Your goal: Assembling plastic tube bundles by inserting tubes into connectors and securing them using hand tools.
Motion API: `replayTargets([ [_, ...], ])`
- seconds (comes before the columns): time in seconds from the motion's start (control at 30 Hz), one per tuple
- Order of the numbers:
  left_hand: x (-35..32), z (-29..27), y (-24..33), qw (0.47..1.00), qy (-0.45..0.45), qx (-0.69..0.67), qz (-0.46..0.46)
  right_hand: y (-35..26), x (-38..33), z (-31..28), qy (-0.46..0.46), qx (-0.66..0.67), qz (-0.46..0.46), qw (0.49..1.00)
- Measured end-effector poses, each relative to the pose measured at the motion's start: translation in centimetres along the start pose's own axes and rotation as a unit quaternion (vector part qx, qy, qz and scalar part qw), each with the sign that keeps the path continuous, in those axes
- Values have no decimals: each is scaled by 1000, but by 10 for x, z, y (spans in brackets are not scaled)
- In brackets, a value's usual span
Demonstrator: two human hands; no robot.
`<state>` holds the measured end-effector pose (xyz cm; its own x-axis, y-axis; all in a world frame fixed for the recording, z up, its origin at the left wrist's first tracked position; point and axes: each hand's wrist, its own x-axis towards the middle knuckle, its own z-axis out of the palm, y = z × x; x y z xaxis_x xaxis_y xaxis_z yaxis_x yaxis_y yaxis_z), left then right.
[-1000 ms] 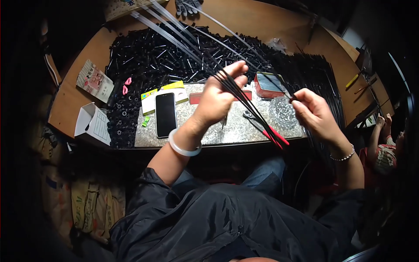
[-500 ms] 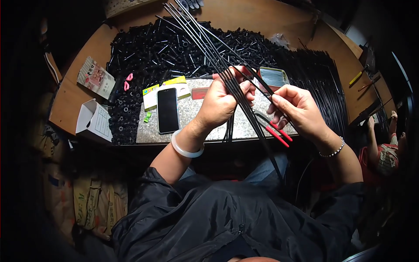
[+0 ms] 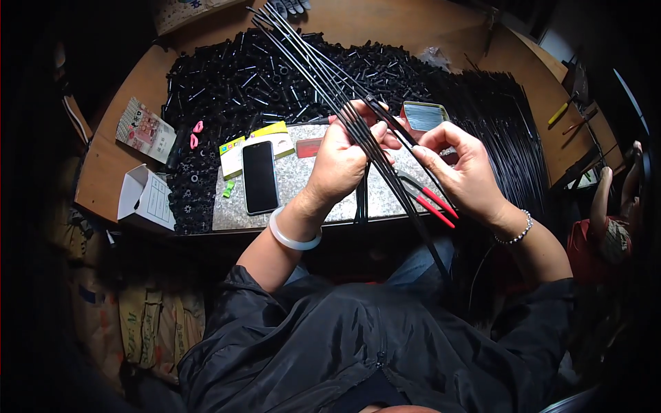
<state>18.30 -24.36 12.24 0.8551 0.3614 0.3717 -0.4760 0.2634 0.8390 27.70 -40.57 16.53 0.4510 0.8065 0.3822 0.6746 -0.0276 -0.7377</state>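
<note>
Thin black rods (image 3: 359,134) lie as a bundle across the left hand (image 3: 339,160), above a speckled stone slab (image 3: 303,196). Their long axis slants from far left to near right, the far ends fanning apart and the near ends reaching past the slab's near edge. Curled fingers and thumb of the left hand grip the bundle near its middle. Just to the right, the right hand (image 3: 458,165) pinches a single black rod (image 3: 396,128) between thumb and fingertips; this piece slants the same way, its far part close beside the bundle. So the bundle lies left of the right hand, with only a narrow gap between.

More dark rods (image 3: 361,199) show below the left hand, pointing to the near edge. Red-handled pliers (image 3: 437,210) lie under and right of the bundle, which passes over part of them. A red tin (image 3: 418,131) stands just beyond the right hand. Left on the slab are a phone (image 3: 260,177) and a yellow-and-white box (image 3: 275,141). Farther off spreads a heap of small black parts (image 3: 275,89), with many loose rods (image 3: 499,120) to its right.
</note>
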Motion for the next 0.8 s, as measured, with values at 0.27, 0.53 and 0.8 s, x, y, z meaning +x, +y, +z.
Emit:
replayTargets([
  [0.27, 1, -3, -1, 1000, -21, 4, -4, -9, -2, -6, -19, -90, 46, 995],
  [0.53, -1, 2, 1, 999, -7, -50, -10, -15, 0, -7, -83, 101, 162, 978],
  [0.8, -15, -6, 1, 994, 61, 82, 45, -17, -34, -4, -290, 276, 193, 896],
])
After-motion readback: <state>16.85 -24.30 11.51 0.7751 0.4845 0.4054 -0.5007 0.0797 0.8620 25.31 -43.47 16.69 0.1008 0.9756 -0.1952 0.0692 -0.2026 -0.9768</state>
